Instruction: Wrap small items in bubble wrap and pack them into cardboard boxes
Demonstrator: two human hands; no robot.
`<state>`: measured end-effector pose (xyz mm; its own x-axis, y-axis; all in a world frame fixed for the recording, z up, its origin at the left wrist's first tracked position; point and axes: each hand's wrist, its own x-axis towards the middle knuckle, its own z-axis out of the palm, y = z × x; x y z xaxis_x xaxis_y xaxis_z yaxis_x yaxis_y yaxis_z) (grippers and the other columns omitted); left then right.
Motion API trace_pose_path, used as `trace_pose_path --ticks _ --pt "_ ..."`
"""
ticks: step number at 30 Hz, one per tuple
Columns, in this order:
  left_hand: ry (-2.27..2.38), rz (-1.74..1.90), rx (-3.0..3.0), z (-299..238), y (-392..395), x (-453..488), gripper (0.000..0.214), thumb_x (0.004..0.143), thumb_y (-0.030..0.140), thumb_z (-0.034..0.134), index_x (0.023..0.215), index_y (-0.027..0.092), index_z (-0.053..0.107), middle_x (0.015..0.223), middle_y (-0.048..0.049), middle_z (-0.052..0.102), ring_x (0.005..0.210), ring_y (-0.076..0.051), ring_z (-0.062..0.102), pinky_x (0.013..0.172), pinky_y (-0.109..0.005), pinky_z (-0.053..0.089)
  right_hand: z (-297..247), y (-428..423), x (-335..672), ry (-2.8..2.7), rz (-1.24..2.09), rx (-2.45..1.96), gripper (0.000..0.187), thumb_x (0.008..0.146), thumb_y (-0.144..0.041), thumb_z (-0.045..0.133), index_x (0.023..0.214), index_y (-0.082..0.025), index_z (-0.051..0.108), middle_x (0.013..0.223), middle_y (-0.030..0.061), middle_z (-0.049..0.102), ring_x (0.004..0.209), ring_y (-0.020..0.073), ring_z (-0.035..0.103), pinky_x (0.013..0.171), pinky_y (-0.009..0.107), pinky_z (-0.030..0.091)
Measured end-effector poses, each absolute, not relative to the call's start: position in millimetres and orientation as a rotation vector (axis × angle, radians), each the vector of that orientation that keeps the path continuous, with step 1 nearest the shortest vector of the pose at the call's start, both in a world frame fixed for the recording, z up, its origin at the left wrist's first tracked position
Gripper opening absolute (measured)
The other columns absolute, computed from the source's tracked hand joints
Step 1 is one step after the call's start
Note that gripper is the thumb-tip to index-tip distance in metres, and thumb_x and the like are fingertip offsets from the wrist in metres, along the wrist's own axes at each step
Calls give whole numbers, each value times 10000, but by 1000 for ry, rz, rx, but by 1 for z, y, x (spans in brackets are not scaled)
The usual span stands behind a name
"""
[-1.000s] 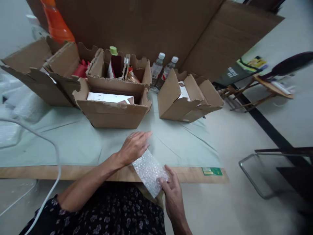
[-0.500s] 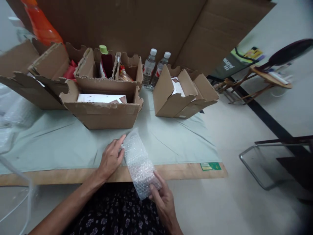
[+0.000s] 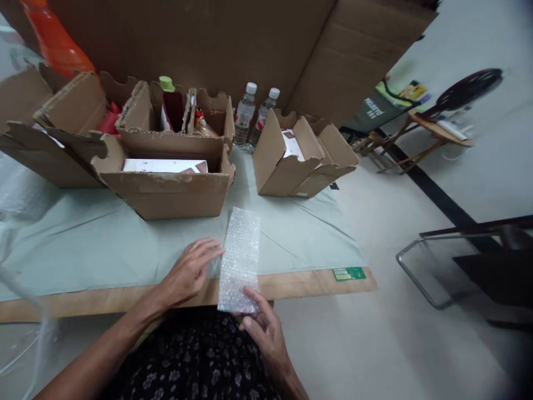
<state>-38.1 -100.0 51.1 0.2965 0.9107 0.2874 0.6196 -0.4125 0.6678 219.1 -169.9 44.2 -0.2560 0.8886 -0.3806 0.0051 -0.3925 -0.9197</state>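
Observation:
A strip of clear bubble wrap [image 3: 240, 256] lies lengthwise on the pale green cloth [image 3: 104, 233], its near end hanging over the table's wooden front edge [image 3: 300, 280]. My left hand [image 3: 189, 270] rests flat on the cloth with fingers spread, fingertips touching the wrap's left side. My right hand [image 3: 263, 328] pinches the wrap's near end from below the table edge.
Open cardboard boxes stand behind: a large one [image 3: 166, 186] with a white package inside, one further back [image 3: 175, 111] with cartons, a smaller one [image 3: 300, 161] to the right. Two water bottles [image 3: 252, 114] stand against a cardboard wall. A metal chair frame [image 3: 458, 266] is at right.
The bubble wrap has been turned from a slant to lie straight and flat on the cloth. My left hand moved from over its top to its left side; the right hand kept hold of the near end.

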Motion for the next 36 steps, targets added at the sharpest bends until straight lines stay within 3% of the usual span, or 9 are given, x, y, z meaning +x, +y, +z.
trace_pose_path --ticks 5,8,10,13,17,22,27,32,36 --pt "1163 774 2117 63 -139 -29 784 782 4 543 1512 276 450 1528 -81 557 1462 -264 445 1157 -523 467 50 -159 219 -978 1787 -1266 611 806 -562 779 1268 -180 658 834 77 784 707 193 681 765 342 548" --pt "1318 925 1964 61 -133 -11 389 882 122 577 1250 231 645 1189 -81 747 1121 -234 677 956 -434 583 54 -152 217 -922 1807 -1192 596 821 -525 776 1286 -177 640 899 105 790 725 201 702 730 338 558" --pt "1506 944 1840 56 -121 -4 167 908 172 564 998 217 698 933 -46 766 862 -198 705 781 -353 588 57 -148 218 -947 1717 -1136 657 847 -486 760 1408 -212 557 1063 130 778 788 213 730 677 319 564" --pt "1691 901 1746 48 -106 -5 114 880 199 572 866 217 684 799 -22 734 740 -186 685 691 -316 549 60 -141 224 -1123 1428 -1162 615 917 -393 698 1483 -266 492 1169 121 747 859 217 748 689 329 591" --pt "1772 888 1720 42 -99 -8 229 852 209 591 1059 226 688 778 -3 727 732 -189 684 703 -318 544 66 -127 230 -1701 890 -1252 289 953 -210 616 1227 -253 700 1131 104 762 1032 253 716 904 436 588" --pt "1832 823 1781 38 -97 -3 407 864 187 585 1268 217 626 782 9 724 763 -198 687 740 -322 547 61 -102 215 -2221 404 -1146 412 915 -100 575 1299 -223 660 1327 116 702 1264 304 600 1020 511 509" --pt "1869 856 1854 41 -100 -3 415 883 195 586 1298 192 601 845 -23 712 788 -212 676 774 -348 557 48 -84 204 -2419 378 -1177 370 939 -76 538 1250 -216 683 1322 110 711 1301 299 584 991 487 495" --pt "1618 1015 2035 52 -119 -8 465 870 179 584 1334 209 582 1234 -117 686 1150 -274 632 988 -447 525 59 -74 206 -2416 506 -1150 322 970 -100 534 1207 -236 705 1161 81 769 1098 250 681 939 430 498" --pt "1602 961 2025 49 -118 -10 389 907 156 545 1283 212 625 1059 -85 751 952 -244 676 839 -414 554 66 -66 207 -2401 664 -1194 269 989 -163 533 1175 -243 710 1045 52 788 944 226 701 875 398 516"
